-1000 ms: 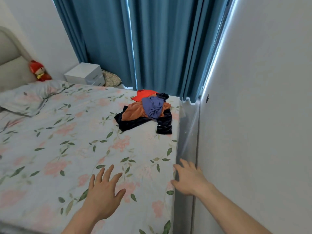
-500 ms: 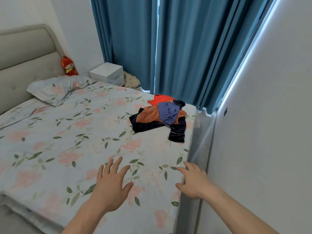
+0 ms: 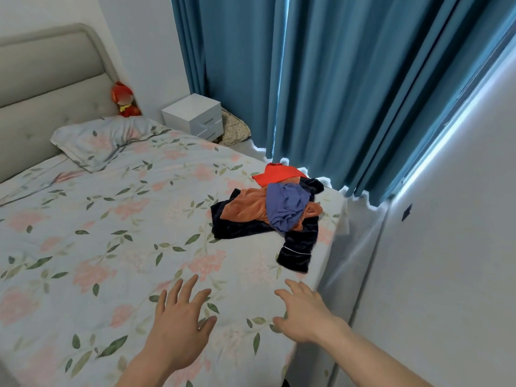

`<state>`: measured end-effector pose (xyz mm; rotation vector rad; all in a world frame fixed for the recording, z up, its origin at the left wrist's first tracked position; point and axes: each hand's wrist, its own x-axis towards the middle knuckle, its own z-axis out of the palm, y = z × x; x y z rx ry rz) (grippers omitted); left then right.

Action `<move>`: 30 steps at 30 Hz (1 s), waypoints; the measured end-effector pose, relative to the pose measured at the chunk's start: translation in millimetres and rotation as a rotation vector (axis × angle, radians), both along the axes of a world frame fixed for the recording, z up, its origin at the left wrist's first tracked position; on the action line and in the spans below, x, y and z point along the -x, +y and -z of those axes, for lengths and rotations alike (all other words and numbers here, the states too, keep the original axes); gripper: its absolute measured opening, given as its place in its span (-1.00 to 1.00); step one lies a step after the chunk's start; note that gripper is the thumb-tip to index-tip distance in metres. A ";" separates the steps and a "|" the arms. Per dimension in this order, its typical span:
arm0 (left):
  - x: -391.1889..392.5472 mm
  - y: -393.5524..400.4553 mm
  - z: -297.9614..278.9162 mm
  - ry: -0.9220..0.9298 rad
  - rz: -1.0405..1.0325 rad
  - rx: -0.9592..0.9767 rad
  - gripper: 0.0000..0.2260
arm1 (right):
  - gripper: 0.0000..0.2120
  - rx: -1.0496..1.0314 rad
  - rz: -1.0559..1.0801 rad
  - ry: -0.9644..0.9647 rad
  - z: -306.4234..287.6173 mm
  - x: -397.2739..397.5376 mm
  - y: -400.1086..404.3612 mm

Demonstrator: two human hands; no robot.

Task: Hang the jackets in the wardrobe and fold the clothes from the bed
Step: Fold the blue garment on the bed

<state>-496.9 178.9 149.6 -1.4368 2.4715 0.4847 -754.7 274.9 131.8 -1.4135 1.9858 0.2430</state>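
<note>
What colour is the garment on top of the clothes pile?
Blue-purple garment, seen in the head view.

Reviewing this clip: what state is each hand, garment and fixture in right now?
Left hand: open, fingers spread over the floral bedspread, holding nothing.
Right hand: open, holding nothing.
Pile of orange, blue, red and dark clothes: unfolded, heaped on the bed.
Teal curtains: drawn closed.
White bedside drawers: shut.

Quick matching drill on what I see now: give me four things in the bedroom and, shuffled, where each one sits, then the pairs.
Things:
1 clothes pile
2 red plush toy
3 white nightstand
4 pillow

Places:
A beside the curtain, past the bed
B on the bed near its curtain-side edge
C against the headboard corner
D at the head of the bed

Pairs: 1-B, 2-C, 3-A, 4-D
</note>
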 end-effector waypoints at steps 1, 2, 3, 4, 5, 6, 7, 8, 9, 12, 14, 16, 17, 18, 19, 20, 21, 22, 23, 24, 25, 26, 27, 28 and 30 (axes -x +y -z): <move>24.0 -6.0 1.7 0.000 -0.002 -0.012 -0.46 | -0.30 -0.005 -0.015 0.000 0.6 19.0 -8.1; 46.3 -11.6 2.6 0.003 0.001 -0.024 -0.47 | -0.30 -0.005 -0.023 0.001 0.5 37.8 -15.1; 65.4 -16.5 2.6 0.003 0.006 -0.040 -0.48 | -0.30 -0.004 -0.025 0.000 0.4 55.2 -20.7; 81.7 -21.0 2.4 0.002 0.008 -0.058 -0.48 | -0.30 -0.003 -0.023 -0.003 -0.5 71.5 -25.0; 95.1 -25.4 1.8 0.000 0.008 -0.068 -0.48 | -0.30 -0.002 -0.014 -0.008 -0.8 86.4 -28.4; 105.7 -29.9 1.1 -0.006 0.010 -0.072 -0.47 | -0.30 -0.005 -0.005 -0.011 -0.6 99.7 -31.1; 114.5 -34.2 -0.1 -0.014 0.011 -0.075 -0.47 | -0.29 -0.012 0.004 -0.012 0.6 111.8 -33.5; 121.9 -38.3 -1.6 -0.022 0.005 -0.075 -0.46 | -0.29 -0.024 0.010 -0.012 2.2 122.7 -36.1; 127.5 -42.5 -2.3 -0.026 -0.002 -0.073 -0.46 | -0.28 -0.035 0.016 -0.012 4.4 132.6 -38.9; 133.1 -53.5 -2.6 -0.023 -0.019 -0.056 -0.46 | -0.26 -0.057 0.006 0.002 12.0 152.2 -49.7; 128.0 -57.3 -0.5 -0.025 -0.040 -0.051 -0.47 | -0.27 -0.062 -0.009 0.004 13.5 154.9 -57.8; 118.3 -59.3 2.0 -0.038 -0.068 -0.055 -0.47 | -0.28 -0.065 -0.032 0.001 13.4 149.3 -65.6; 113.0 -59.6 3.2 -0.039 -0.080 -0.055 -0.47 | -0.28 -0.066 -0.042 -0.002 12.7 144.9 -68.9; 107.7 -59.5 4.2 -0.036 -0.092 -0.056 -0.48 | -0.28 -0.066 -0.050 -0.006 12.4 140.1 -71.6; 102.5 -59.9 4.7 -0.034 -0.100 -0.054 -0.47 | -0.27 -0.061 -0.055 -0.008 12.1 135.6 -73.9; 98.1 -60.1 5.2 -0.032 -0.106 -0.053 -0.47 | -0.27 -0.055 -0.059 -0.004 11.4 131.7 -75.2; 94.2 -60.0 5.5 -0.028 -0.109 -0.051 -0.47 | -0.27 -0.050 -0.062 0.004 9.9 128.2 -75.7; 90.1 -60.1 6.7 -0.018 -0.111 -0.049 -0.47 | -0.27 -0.044 -0.064 0.010 8.3 125.0 -75.9; 86.4 -61.3 8.5 -0.004 -0.113 -0.047 -0.47 | -0.27 -0.035 -0.060 0.015 7.5 122.8 -75.6; 83.2 -63.8 11.1 0.006 -0.114 -0.048 -0.47 | -0.27 -0.026 -0.054 0.018 7.2 121.4 -75.7; 80.4 -66.0 14.4 0.008 -0.116 -0.053 -0.47 | -0.26 -0.024 -0.048 0.021 6.7 120.8 -75.2; 78.2 -68.1 18.2 0.004 -0.117 -0.061 -0.47 | -0.26 -0.025 -0.047 0.024 6.0 121.1 -74.5; 76.7 -69.5 21.8 -0.005 -0.115 -0.070 -0.46 | -0.26 -0.029 -0.048 0.028 5.8 123.1 -74.0; 76.4 -69.8 24.8 -0.013 -0.117 -0.079 -0.46 | -0.26 -0.035 -0.049 0.031 6.0 126.1 -73.4; 79.4 -72.0 28.4 -0.005 -0.132 -0.082 -0.46 | -0.26 -0.042 -0.044 0.031 8.0 135.6 -75.6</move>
